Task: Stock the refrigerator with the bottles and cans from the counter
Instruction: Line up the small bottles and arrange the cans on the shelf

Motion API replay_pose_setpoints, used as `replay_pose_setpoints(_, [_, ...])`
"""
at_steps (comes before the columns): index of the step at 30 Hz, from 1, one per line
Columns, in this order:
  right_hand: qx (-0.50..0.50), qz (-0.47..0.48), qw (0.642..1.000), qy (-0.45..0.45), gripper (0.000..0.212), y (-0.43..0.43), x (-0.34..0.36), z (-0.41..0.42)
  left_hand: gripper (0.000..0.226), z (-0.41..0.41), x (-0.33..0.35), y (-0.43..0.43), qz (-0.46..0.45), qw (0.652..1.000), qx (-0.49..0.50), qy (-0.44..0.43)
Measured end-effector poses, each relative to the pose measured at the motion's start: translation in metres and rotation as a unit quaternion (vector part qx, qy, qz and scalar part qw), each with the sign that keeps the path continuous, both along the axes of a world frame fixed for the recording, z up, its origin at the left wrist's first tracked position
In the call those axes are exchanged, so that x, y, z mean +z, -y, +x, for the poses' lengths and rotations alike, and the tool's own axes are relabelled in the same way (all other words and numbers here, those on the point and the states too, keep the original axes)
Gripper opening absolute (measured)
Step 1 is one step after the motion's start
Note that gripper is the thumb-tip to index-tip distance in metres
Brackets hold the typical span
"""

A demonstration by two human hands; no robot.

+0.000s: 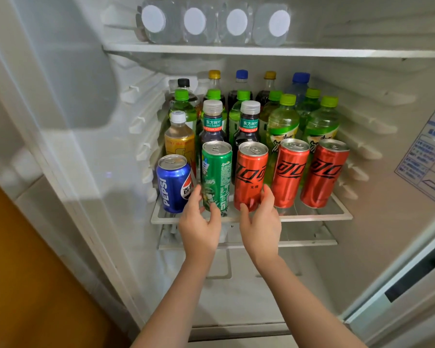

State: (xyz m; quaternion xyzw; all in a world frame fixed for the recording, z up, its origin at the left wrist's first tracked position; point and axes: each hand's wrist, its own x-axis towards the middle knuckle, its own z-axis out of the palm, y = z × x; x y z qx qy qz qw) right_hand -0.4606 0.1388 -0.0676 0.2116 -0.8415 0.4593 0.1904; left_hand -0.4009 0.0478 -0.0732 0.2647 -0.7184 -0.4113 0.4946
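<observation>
With the left hand [199, 228] gripping the slim green metal can [216, 172] and the right hand [260, 222] the slim red metal can [251, 172], both wanted settling upright on the glass shelf [312, 216].

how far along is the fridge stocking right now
Mostly done: bottles fill the back of the middle shelf, with a Pepsi can and two red cans standing in front. In hand: the left hand grips the green Sprite can, the right hand grips a third red can, both in that front row. Left: cannot tell; the counter is out of view.
</observation>
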Motion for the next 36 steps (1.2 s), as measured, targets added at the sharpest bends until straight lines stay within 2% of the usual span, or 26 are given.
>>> replay_pose_setpoints(3, [0.009, -0.018, 1.0, 0.007, 0.049, -0.002, 0.001, -0.001, 0.057, -0.001, 0.001, -0.001, -0.002, 1.0, 0.001, 0.012])
replay_pose_setpoints(7, [-0.011, -0.028, 0.999, 0.021, 0.057, 0.001, 0.004, -0.003, 0.063, 0.0, 0.004, -0.004, -0.013, 0.999, 0.016, 0.031])
replay_pose_setpoints(11, [-0.025, -0.017, 1.0, 0.003, 0.061, -0.001, 0.004, -0.005, 0.057, 0.0, 0.007, -0.006, -0.053, 0.995, 0.029, 0.075])
replay_pose_setpoints(16, [0.003, 0.003, 1.0, -0.018, 0.062, -0.005, 0.001, -0.008, 0.052, -0.004, 0.01, -0.007, -0.028, 0.995, 0.001, 0.096])
replay_pose_setpoints(25, [0.05, -0.01, 0.999, -0.004, 0.053, -0.018, -0.003, -0.012, 0.059, -0.017, 0.011, -0.017, -0.035, 0.991, 0.093, 0.092])
replay_pose_setpoints(31, [0.033, -0.024, 0.999, 0.0, 0.056, -0.016, -0.001, -0.015, 0.066, -0.012, 0.009, -0.016, -0.009, 0.997, 0.04, 0.061])
replay_pose_setpoints(36, [0.021, 0.002, 0.999, -0.031, 0.056, -0.013, -0.003, -0.015, 0.055, -0.012, 0.012, -0.011, -0.031, 0.997, 0.035, 0.056])
